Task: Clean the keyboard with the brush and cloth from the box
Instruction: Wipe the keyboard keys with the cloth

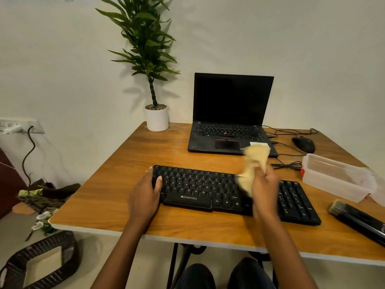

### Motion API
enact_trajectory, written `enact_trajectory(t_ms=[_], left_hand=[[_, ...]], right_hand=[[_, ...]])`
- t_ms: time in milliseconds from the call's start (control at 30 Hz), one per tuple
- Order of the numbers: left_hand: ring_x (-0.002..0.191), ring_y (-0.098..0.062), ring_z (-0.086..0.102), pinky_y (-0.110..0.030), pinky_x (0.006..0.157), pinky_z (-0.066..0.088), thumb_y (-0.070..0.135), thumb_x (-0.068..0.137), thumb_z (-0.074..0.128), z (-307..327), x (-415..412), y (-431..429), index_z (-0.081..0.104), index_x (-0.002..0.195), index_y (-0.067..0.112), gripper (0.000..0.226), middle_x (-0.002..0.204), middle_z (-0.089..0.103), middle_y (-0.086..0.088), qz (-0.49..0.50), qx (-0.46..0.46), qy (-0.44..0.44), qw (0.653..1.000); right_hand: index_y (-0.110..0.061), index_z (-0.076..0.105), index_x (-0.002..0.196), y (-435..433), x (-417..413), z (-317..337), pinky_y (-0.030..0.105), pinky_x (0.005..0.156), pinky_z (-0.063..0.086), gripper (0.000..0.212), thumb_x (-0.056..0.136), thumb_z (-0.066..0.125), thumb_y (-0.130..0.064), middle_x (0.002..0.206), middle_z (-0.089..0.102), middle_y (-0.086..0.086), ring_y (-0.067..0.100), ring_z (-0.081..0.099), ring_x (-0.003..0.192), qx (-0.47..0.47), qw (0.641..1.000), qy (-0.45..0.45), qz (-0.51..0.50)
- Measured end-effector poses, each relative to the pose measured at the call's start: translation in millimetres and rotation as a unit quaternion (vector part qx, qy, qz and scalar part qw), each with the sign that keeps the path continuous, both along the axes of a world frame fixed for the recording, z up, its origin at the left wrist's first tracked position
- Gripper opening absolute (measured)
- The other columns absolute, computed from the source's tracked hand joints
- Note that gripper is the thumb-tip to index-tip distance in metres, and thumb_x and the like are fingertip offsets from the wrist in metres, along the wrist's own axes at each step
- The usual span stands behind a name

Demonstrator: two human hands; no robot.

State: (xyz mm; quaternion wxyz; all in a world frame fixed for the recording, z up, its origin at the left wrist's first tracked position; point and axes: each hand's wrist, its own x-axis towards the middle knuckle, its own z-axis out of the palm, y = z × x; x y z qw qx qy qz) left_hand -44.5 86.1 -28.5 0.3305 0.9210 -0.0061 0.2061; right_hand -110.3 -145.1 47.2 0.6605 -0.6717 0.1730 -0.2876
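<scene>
The right hand (pixel 264 187) was clenched around a pale yellow cloth (pixel 255 158), which bunched out above and to the left of the fist and showed only as a blur. The hand and cloth were over the right-middle part of the black keyboard (pixel 200 187), between the letter keys and the number pad; whether the cloth touched the keys could not be told. The left hand (pixel 145 191) grasped the keyboard's left end, its thumb lying on the keys and its fingers curled over the edge. The keyboard lay across the near part of the wooden table (pixel 116 195), its right end angled towards the person. To its right, near the table's front corner, the black brush (pixel 359 219) lay flat with its bristles pointing toward the keyboard, apart from both hands. Just behind the brush stood the clear plastic box (pixel 338 177), open at the top. Farther back sat an open laptop (pixel 230 113) with a dark screen, a black mouse (pixel 304 144) to its right, and a white potted plant (pixel 156 118) to its left at the table's far corner.
</scene>
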Motion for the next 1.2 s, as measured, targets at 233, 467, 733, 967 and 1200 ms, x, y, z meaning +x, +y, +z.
enact_trajectory(t_ms=[233,467,733,967,1200], left_hand=[[0.125,-0.026,0.050,-0.038,0.098,0.040,0.022,0.103,0.033,-0.3,0.9,0.3,0.043,0.141,0.007,0.042,0.139,0.051,-0.011,-0.001,-0.018,-0.012,1.000],[0.135,-0.027,0.040,-0.041,0.104,0.038,0.021,0.103,0.031,0.0,1.6,-2.8,0.038,0.143,0.004,0.044,0.144,0.044,-0.013,0.002,0.005,0.001,1.000],[0.134,-0.024,0.039,-0.042,0.110,0.032,0.026,0.102,0.037,0.3,1.3,7.9,0.036,0.145,0.010,0.046,0.147,0.042,-0.009,-0.022,-0.117,0.018,0.993],[0.141,-0.028,0.026,-0.055,0.111,0.029,0.088,0.046,0.061,-2.7,-11.1,47.3,-0.003,0.151,0.029,0.136,0.153,0.031,0.002,-0.109,-0.071,0.163,0.978],[0.140,-0.021,0.030,-0.042,0.113,0.031,0.033,0.068,0.083,-1.7,-8.2,47.2,-0.002,0.151,0.020,0.119,0.150,0.035,0.004,-0.123,-0.089,0.140,0.978]], right_hand=[[-0.007,0.050,0.124,-21.3,54.5,-45.0,0.039,0.106,0.035,0.031,0.095,0.043,-0.015,0.131,0.053,0.014,0.026,0.047,0.122,-0.508,0.822,0.259,-0.009],[-0.008,0.027,0.144,99.4,37.3,-48.6,0.037,0.118,0.005,0.048,0.098,0.037,-0.015,0.152,0.027,0.010,0.021,0.019,0.142,-0.576,0.785,0.136,0.185],[-0.014,0.060,0.112,72.7,-12.0,-4.1,0.029,0.075,0.044,0.026,0.099,0.039,-0.024,0.096,0.063,0.002,0.015,0.056,0.084,-0.186,0.859,0.161,0.449],[-0.013,0.053,0.121,-8.5,18.7,17.5,0.024,0.060,0.043,0.026,0.099,0.040,-0.016,0.091,0.057,-0.001,0.013,0.053,0.076,-0.138,0.986,0.068,0.055],[-0.005,0.044,0.133,56.1,71.6,-54.9,0.038,0.113,0.028,0.039,0.095,0.045,-0.013,0.138,0.046,0.013,0.028,0.038,0.132,-0.516,0.827,0.218,0.054]])
